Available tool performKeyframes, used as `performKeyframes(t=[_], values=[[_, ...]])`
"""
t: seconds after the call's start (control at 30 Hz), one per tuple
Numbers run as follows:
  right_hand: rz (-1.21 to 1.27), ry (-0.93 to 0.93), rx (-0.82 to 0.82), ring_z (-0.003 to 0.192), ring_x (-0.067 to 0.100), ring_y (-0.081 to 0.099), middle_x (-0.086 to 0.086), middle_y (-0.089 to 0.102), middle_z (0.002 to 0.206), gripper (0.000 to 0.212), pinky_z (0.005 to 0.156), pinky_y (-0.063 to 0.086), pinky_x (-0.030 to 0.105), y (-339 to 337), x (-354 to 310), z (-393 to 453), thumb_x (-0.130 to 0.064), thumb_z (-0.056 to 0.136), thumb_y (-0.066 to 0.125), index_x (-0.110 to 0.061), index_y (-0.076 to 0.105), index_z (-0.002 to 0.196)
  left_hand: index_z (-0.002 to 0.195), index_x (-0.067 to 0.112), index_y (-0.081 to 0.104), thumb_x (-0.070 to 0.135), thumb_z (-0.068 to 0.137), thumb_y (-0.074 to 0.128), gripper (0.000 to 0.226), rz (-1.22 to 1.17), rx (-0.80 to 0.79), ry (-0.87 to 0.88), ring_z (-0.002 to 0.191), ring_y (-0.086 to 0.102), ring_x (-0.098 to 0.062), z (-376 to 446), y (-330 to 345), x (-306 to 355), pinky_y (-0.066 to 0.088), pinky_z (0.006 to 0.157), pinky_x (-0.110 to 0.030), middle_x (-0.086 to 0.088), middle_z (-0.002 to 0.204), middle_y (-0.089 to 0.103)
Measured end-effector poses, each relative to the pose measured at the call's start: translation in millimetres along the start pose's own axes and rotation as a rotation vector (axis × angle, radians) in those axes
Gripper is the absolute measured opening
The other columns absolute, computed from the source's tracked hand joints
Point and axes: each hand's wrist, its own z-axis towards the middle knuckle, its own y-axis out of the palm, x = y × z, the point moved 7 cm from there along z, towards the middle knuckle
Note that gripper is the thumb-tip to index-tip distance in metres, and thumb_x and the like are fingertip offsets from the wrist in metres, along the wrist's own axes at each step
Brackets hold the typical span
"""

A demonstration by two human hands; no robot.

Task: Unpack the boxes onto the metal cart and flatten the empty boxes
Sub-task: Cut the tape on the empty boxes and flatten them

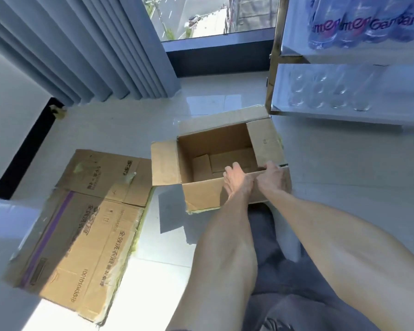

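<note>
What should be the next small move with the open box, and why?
Probably lift the open box and turn it over to start flattening it. It looks empty, only its bottom flaps show inside, and both the left hand and right hand grip its near wall. A flattened box lies beside it, and bottles sit on the metal cart.

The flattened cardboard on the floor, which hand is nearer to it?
Left. The left hand grips the near wall of the open box, on the side toward the flattened cardboard. The right hand holds the same wall farther along, toward the metal cart.
</note>
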Motion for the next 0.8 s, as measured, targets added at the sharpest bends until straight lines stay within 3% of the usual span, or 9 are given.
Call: performKeyframes(t=[0.13,0.3,0.53,0.7,0.8], values=[[-0.063,-0.103,-0.027,0.115,0.031,0.052,0.013,0.057,0.124,0.035,0.093,0.047,0.039,19,-15,13,-0.003,0.091,0.05,-0.009,0.058,0.125,0.127,0.011,0.053,0.013,0.091,0.053,0.036,0.108,0.054,0.0,0.122,0.048,-0.031,31,-13,-15,0.042,0.099,-0.041,-0.013,0.128,0.054],[-0.147,-0.217,-0.108,0.094,0.021,0.057,0.01,0.062,0.109,0.029,0.081,0.052,0.028,37,-55,51,-0.005,0.091,0.063,-0.012,0.058,0.119,0.126,0.012,0.055,0.011,0.09,0.057,0.036,0.157,0.046,-0.059,0.12,0.051,-0.03,86,-10,-23,0.045,0.099,-0.04,-0.013,0.126,0.058],[-0.277,-0.094,-0.347,0.103,0.028,0.062,0.011,0.061,0.114,0.037,0.081,0.05,0.035,52,-103,97,-0.011,0.092,0.058,-0.015,0.053,0.129,0.13,0.013,0.055,0.008,0.089,0.057,0.041,0.156,-0.051,-0.118,0.119,0.054,-0.03,141,-29,8,0.048,0.097,-0.04,-0.013,0.125,0.059],[-0.266,0.012,-0.388,0.106,0.033,0.062,0.016,0.063,0.116,0.037,0.089,0.053,0.039,21,-148,119,-0.006,0.091,0.053,-0.012,0.055,0.127,0.131,0.012,0.055,0.007,0.087,0.053,0.044,0.126,-0.083,-0.12,0.124,0.053,-0.03,175,-74,49,0.044,0.101,-0.038,-0.013,0.13,0.058],[-0.225,0.003,-0.431,0.111,0.035,0.06,0.017,0.062,0.12,0.038,0.091,0.052,0.037,8,-174,130,-0.004,0.09,0.051,-0.011,0.056,0.128,0.12,0.011,0.058,0.004,0.085,0.051,0.036,0.117,-0.075,-0.12,0.119,0.055,-0.034,187,-94,73,0.047,0.095,-0.038,-0.015,0.125,0.061]])
